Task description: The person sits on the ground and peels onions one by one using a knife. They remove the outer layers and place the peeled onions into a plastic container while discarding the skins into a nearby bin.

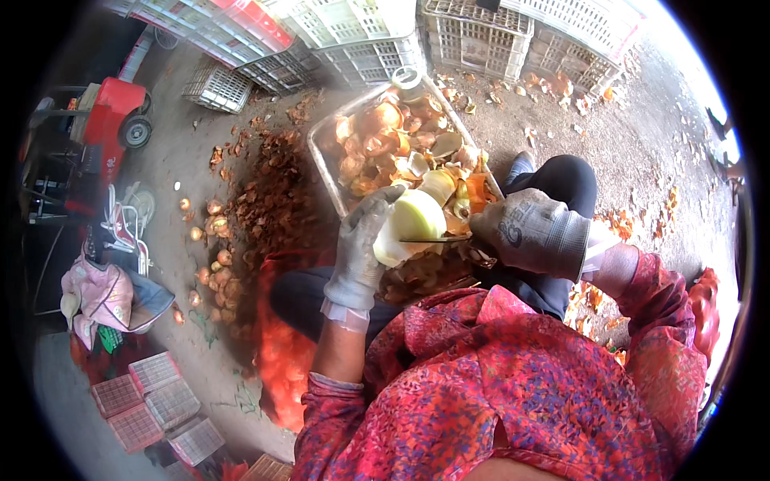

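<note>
My left hand point(364, 240), in a pale work glove, is closed around a peeled, pale green-white onion point(419, 215). My right hand point(511, 225), gloved too, grips a knife whose thin dark blade point(436, 240) lies against the lower side of the onion; its handle is hidden by my fingers. Both hands are above the near edge of a plastic crate point(326, 174). Inside it is a heap of onion skins and peelings point(415, 141). A loose layer of peel hangs by the onion.
Stacked plastic crates point(475, 45) stand beyond. Loose onions point(222, 279) and dark peelings point(274, 192) lie on the floor at left, near a red mesh sack point(286, 361). A red wheeled machine point(108, 129) is at far left. Another mesh sack point(704, 309) stands at right.
</note>
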### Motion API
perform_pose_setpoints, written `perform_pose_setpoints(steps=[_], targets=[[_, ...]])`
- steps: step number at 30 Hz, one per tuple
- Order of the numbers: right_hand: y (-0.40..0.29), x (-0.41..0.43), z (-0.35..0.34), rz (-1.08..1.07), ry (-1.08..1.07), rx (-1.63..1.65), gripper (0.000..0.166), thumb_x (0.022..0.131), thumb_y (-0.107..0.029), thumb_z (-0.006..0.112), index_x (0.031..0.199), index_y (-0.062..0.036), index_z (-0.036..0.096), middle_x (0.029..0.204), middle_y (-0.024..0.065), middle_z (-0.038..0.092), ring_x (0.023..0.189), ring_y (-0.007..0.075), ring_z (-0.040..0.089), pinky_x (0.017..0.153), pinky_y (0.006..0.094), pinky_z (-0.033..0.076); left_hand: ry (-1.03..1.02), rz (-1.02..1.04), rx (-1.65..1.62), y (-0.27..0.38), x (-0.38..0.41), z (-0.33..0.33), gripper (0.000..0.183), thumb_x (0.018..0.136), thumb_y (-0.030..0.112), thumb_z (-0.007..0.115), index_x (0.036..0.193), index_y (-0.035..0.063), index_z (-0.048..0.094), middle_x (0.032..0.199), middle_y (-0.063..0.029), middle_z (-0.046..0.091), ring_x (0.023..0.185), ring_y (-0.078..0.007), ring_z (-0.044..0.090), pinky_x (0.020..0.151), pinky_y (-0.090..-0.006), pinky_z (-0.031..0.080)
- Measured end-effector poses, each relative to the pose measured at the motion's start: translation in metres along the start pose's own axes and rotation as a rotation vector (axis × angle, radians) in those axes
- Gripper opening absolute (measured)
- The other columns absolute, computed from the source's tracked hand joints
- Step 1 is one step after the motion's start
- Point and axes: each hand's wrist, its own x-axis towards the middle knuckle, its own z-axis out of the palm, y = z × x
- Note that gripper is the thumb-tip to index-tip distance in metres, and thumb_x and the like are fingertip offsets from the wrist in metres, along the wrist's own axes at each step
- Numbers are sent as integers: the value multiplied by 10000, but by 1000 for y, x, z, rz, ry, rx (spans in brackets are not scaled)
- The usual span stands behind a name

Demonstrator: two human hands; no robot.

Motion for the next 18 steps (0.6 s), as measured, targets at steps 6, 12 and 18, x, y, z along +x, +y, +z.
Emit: perform_pose_setpoints(steps=[6,12,18], targets=[[12,-8,0,54,30,-60,193,834,-225,532,816,-39,580,727,159,609,747,338,626,672,422,484,76,8,-199,-1,1,-4,376,878,228,547,1124,-56,544,1079,-154,577,976,-259,591,829,-392,523],[21,-14,16,109,156,58,205,841,-266,550,847,-63,581,747,146,598,749,343,606,664,441,467,139,-41,-432,-6,4,-29,449,905,299,523,1188,-47,480,1142,-190,553,1043,-313,566,873,-465,501],[10,4,30,38,284,360,264,875,-291,524,851,-32,572,752,186,600,763,386,591,680,460,457,182,-9,-406,-10,4,-25,444,905,278,535,1187,-60,476,1148,-194,553,1029,-306,575,870,-455,506]])
